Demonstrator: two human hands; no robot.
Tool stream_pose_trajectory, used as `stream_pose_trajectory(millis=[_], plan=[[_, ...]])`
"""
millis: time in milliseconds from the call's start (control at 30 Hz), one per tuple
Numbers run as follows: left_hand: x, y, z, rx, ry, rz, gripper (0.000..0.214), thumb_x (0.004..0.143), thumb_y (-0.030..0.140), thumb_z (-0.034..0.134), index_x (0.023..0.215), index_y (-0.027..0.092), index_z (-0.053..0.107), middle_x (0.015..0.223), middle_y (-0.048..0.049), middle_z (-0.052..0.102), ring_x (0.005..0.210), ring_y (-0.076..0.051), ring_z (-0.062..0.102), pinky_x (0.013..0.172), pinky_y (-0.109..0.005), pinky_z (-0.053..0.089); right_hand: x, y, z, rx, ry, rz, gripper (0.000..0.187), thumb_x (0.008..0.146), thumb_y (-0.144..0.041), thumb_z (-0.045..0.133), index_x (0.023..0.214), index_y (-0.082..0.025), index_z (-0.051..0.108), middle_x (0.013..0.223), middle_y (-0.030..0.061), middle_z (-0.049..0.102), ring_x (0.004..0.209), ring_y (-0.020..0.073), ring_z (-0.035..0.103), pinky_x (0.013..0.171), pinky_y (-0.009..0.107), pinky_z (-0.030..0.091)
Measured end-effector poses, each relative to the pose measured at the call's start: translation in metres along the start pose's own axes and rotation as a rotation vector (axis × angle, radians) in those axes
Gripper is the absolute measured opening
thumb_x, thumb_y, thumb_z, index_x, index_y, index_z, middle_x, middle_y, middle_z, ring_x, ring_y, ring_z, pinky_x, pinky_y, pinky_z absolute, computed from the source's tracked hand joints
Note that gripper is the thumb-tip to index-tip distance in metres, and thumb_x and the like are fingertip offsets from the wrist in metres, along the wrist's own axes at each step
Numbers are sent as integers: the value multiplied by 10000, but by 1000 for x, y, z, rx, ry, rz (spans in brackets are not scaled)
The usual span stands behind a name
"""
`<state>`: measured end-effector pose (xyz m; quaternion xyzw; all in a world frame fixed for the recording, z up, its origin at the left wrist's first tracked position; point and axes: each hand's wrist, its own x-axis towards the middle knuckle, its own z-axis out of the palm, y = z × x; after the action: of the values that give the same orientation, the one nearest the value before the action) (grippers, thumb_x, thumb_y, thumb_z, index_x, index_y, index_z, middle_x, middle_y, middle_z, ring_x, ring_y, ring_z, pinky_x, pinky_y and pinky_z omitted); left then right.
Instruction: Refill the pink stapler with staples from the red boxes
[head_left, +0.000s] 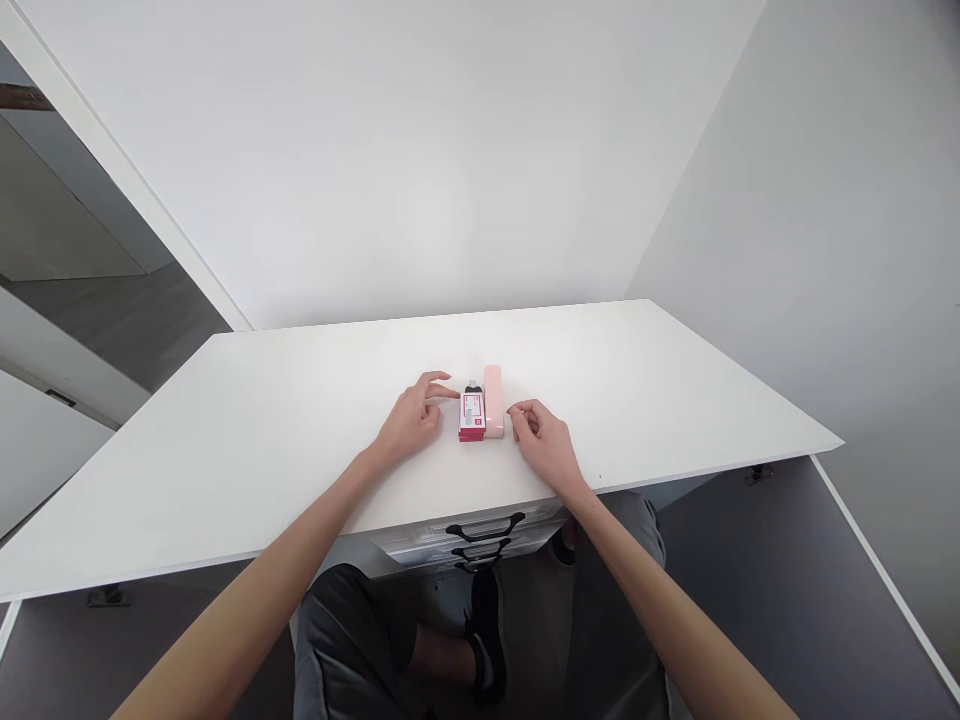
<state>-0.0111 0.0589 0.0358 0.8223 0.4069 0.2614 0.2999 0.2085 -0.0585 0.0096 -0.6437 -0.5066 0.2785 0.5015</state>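
Near the middle of the white tabletop sits a small white-and-red box (472, 411), apparently one of two stacked. A pink stapler-like object (493, 400) lies lengthwise against its right side. Just behind the box a small black item with a pale end, perhaps a clip (473, 386), shows in part. My left hand (416, 412) is open, its fingers stretched toward the box, with one fingertip at the box's left edge. To the right of the pink object, my right hand (541, 440) rests with its fingers curled in, close beside it; nothing shows in those fingers.
The white tabletop (300, 430) meets a white wall (435, 180) at the back. Below its front edge are drawers with black handles (487, 527). My legs and a dark shoe (489, 630) are under the table. A grey wall stands on the right.
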Motion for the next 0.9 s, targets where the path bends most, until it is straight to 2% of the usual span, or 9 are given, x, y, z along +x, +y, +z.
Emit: stream_pose_trajectory(millis=[100,200,300,400,500,600,700,800,900], plan=[[-5,-14,-12,30,35,-37,612,818,140,439,1411,286,479,1306,-35,747,582,-150,550,694,-356,510,-1,-3,0,7,25,16,338,994,-537,499,979,-236,651,790,12,672,715,198,597,687,321,449],[-13,-35,-31,85,88,-47,558,824,173,458,1369,263,537,1330,-49,725,818,-201,646,848,-389,532,0,-3,2,-13,84,-21,352,962,-521,547,1075,-206,657,982,74,710,859,220,644,729,339,493],[-26,-50,-50,90,152,-100,495,815,204,484,1291,245,609,1342,-64,713,1093,-258,654,979,-419,510,2,0,3,-47,114,-92,424,948,-508,577,1221,-187,617,1229,142,674,1043,251,655,765,364,536],[-37,-53,-59,21,225,-169,436,805,212,491,1211,236,649,1279,-65,740,1169,-274,644,957,-405,514,-3,-3,6,-90,147,-169,444,965,-478,571,1307,-196,570,1379,176,604,1178,281,625,847,421,564],[-40,-50,-59,-50,294,-204,409,800,193,494,1173,238,655,1195,-58,767,1090,-255,676,895,-377,526,-20,-21,17,-135,200,-307,388,999,-407,532,1329,-206,570,1360,181,612,1256,308,592,967,501,552],[-39,-50,-57,-111,404,-222,359,804,173,498,1122,236,654,1146,-62,770,1051,-237,699,916,-373,532,-44,-48,42,-179,34,-482,327,1034,-330,472,1303,-231,630,1338,165,657,1315,304,587,1112,527,493],[-39,-52,-56,-140,551,-253,284,812,159,503,1057,227,631,1076,-73,761,1072,-233,706,951,-378,537,-54,-65,81,-267,-177,-571,386,1042,-261,411,1346,-224,647,1394,136,661,1348,280,586,1167,507,461],[-41,-54,-57,-158,644,-294,246,819,152,501,1032,226,599,1044,-72,747,1055,-227,705,947,-378,546,-43,-66,121,-409,-227,-469,494,1032,-231,388,1486,-113,543,1595,177,506,1494,298,456,1220,493,409],[-42,-53,-58,-173,670,-325,235,816,145,506,1025,225,576,1047,-73,739,1038,-225,704,949,-383,547,-16,-59,151,-537,-226,-332,580,1055,-267,384,1557,22,421,1696,261,321,1612,356,239,1296,521,253]])
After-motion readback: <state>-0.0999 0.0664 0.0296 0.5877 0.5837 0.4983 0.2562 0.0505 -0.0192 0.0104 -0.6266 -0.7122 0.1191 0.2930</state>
